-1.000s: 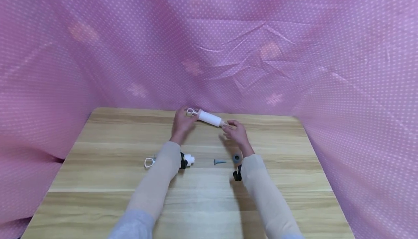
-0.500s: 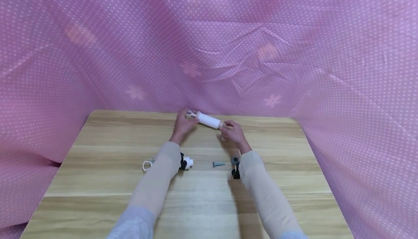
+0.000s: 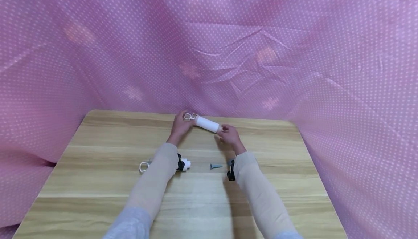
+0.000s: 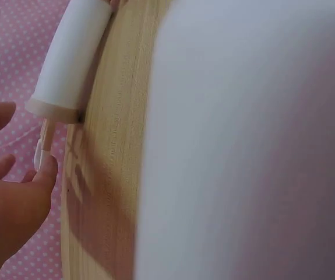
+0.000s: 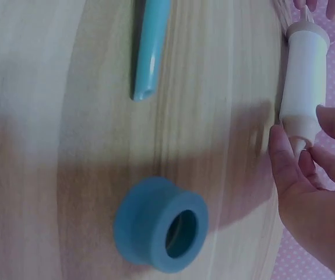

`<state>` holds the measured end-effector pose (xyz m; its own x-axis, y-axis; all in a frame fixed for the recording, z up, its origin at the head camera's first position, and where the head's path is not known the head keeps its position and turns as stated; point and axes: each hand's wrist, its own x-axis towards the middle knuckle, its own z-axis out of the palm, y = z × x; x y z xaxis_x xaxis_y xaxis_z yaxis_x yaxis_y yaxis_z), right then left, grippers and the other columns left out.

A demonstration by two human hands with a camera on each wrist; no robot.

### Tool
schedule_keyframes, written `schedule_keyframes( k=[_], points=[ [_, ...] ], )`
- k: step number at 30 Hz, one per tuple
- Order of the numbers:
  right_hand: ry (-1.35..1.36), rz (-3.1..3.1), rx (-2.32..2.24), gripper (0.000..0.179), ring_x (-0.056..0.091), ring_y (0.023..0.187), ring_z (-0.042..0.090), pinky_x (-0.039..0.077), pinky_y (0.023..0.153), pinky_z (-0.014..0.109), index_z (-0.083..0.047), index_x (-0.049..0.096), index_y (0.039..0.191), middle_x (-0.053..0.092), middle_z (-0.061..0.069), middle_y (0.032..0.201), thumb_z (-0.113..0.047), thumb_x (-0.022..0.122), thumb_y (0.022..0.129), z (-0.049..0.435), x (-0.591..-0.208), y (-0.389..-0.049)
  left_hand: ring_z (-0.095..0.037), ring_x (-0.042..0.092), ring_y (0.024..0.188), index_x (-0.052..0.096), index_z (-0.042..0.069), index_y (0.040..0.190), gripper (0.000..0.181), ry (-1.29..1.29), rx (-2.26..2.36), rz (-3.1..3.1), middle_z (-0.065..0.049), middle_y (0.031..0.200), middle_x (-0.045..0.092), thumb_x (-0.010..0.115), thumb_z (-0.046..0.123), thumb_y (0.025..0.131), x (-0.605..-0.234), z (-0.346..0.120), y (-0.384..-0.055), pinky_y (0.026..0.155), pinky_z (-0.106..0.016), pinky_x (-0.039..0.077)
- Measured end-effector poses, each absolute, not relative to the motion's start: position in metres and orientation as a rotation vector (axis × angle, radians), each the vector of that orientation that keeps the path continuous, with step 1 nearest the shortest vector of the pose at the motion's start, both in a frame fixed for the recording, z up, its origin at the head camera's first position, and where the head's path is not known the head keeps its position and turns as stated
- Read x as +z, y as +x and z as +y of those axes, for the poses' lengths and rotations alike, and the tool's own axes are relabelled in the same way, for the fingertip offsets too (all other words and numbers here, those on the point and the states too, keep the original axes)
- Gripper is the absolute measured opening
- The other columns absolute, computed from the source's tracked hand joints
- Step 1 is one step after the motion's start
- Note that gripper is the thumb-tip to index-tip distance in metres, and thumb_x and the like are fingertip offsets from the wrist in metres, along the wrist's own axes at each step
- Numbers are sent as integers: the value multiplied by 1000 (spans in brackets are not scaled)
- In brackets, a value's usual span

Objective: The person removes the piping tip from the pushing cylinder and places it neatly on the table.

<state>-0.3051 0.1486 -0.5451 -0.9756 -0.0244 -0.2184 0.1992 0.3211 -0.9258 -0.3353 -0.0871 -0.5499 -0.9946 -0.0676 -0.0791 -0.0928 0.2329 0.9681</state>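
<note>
A white icing syringe (image 3: 207,124) with beige end caps and a looped plunger handle lies slanted between both hands near the table's back edge. My left hand (image 3: 181,125) holds its handle end, thumb and fingers about the plunger in the left wrist view. At the other end, the fingers of my right hand (image 3: 229,134) close round the beige cap and short tip, the thumb along the barrel's lower end in the right wrist view. Beneath my right wrist sits a teal ring (image 5: 155,227). Closer to the middle lies a tapered teal nozzle (image 3: 216,166).
Under my left forearm lies another white piece (image 3: 187,164) with a looped handle (image 3: 143,166), partly covered by the sleeve. Pink dotted cloth (image 3: 209,68) hangs right behind the wooden table (image 3: 107,159) and along its sides.
The right hand has moved in from the syringe's tip to its end cap, its fingers closing round it. The syringe has come slightly toward me. My left hand stays at the handle end.
</note>
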Motion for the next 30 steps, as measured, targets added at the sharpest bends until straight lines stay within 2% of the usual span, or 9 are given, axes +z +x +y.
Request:
schedule_keyframes(
  k=[3,7,10,13,18,20,25,30],
  points=[
    [117,2381,-1754,48,70,91,34,61,74,38,9,55,135,59,27,130,-5,71,92,153,-562,-314,-36,53,120,47,1,148,65,-217,1867,2508,-21,138,54,73,14,90,-549,-91,-334,105,-47,45],
    [94,2359,-1837,36,69,90,30,61,71,39,8,61,120,65,23,114,-5,74,89,155,-576,-320,-36,53,123,49,1,147,60,-258,1824,2493,-20,139,56,70,18,93,-548,-94,-333,106,-47,44],
    [163,2358,-1864,33,68,95,31,61,77,40,9,61,119,65,24,113,-2,72,90,150,-565,-312,-38,52,126,49,-1,146,61,-231,1840,2476,-22,141,54,71,16,92,-546,-93,-333,108,-47,43],
    [245,2343,-1883,37,67,93,33,59,79,39,10,60,126,64,26,119,-2,70,92,146,-549,-304,-39,51,127,50,-4,144,62,-186,1872,2492,-25,139,55,73,14,89,-542,-91,-333,109,-48,42],
    [252,2327,-1909,39,63,92,31,55,77,33,9,59,131,62,24,120,-5,67,95,147,-535,-300,-40,51,124,51,-5,142,61,-131,1904,2489,-26,135,55,73,13,88,-538,-91,-330,108,-48,43],
    [230,2310,-1919,39,64,96,33,56,81,37,8,59,131,62,22,120,-7,67,96,148,-533,-299,-38,52,123,51,-5,143,60,-117,1910,2464,-25,135,55,73,15,90,-537,-94,-328,106,-47,45],
    [156,2246,-1961,37,64,107,41,51,96,57,4,61,129,62,19,121,-16,68,98,154,-531,-289,-32,58,109,47,-2,146,64,-9,1998,2254,-20,129,49,76,16,92,-537,-104,-316,97,-52,52],
    [43,2252,-1966,37,65,105,39,51,96,58,2,61,127,61,19,122,-19,69,98,161,-524,-280,-28,61,103,43,0,146,70,101,2059,2144,-19,125,53,81,15,88,-533,-114,-305,95,-49,55]
  ],
)
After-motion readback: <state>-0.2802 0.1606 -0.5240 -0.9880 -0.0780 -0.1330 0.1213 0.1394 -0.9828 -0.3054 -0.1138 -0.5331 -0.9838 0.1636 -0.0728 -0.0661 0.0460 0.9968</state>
